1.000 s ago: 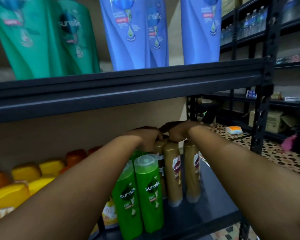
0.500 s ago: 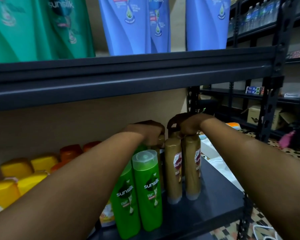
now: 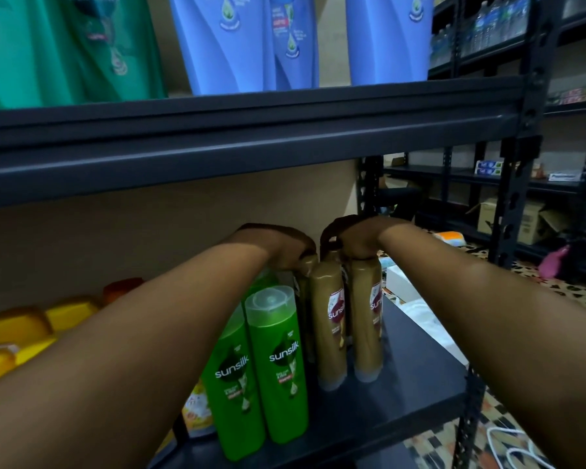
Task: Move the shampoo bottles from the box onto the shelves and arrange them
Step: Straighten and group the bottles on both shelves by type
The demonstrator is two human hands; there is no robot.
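Several gold-brown Sunsilk shampoo bottles (image 3: 330, 330) stand upright in a tight group on the dark lower shelf (image 3: 403, 394). My left hand (image 3: 281, 247) is closed over the cap of a gold bottle at the back left of the group. My right hand (image 3: 349, 236) grips the caps of the gold bottles at the back right. Two green Sunsilk bottles (image 3: 279, 363) stand in front, to the left of the gold ones. The box is out of view.
The upper shelf beam (image 3: 251, 143) runs just above my hands, carrying large teal bottles (image 3: 65, 49) and blue bottles (image 3: 241, 42). Yellow and orange capped bottles (image 3: 24, 330) fill the lower shelf's left. More racks (image 3: 518, 184) and a cardboard box (image 3: 528, 221) stand at right.
Both hands have stayed on the gold bottle caps. The view has tilted down slightly, and the gold bottles stand closer together than a second ago.
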